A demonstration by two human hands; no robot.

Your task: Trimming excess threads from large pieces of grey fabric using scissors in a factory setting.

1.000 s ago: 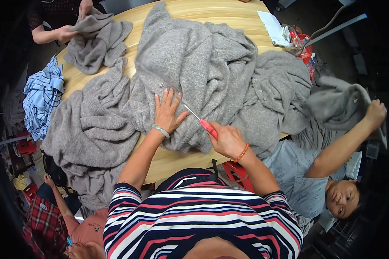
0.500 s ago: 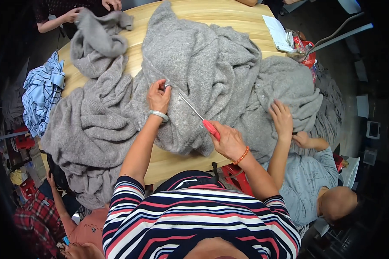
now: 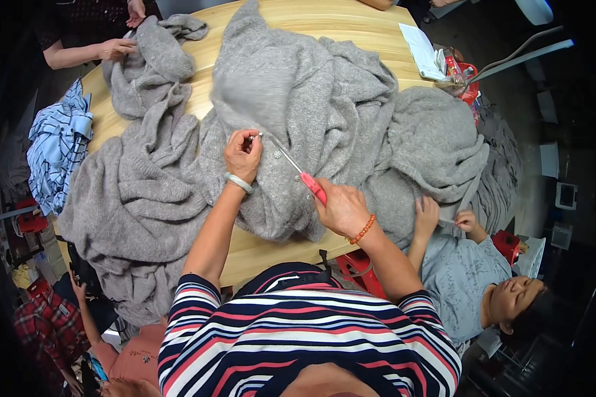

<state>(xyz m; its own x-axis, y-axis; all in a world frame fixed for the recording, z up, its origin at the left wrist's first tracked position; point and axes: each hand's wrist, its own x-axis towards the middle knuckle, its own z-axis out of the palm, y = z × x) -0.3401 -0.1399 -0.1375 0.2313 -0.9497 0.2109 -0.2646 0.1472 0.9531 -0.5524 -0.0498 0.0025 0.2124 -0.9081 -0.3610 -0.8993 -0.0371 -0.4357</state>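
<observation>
A grey knitted garment with a row of small, round, shiny buttons lies heaped before me. My left hand, a pale bangle at its wrist, is closed in a pinch on a small button at the garment's edge. In my closed right hand, which has an orange bead bracelet at the wrist, is a red-handled tool with a long thin metal shaft. The tip of that shaft points up-left and comes close to the pinched button. Whether it touches is too small to tell.
More grey knitwear is piled at the left and another heap at the right. A blue striped cloth hangs by the left table edge. Papers lie far right. Co-workers' hands are at the far left and right.
My right hand and the tool have shifted slightly left. A fold of the garment above my left hand is now blurred by motion. The right-hand co-worker's hands have moved toward the table edge.
</observation>
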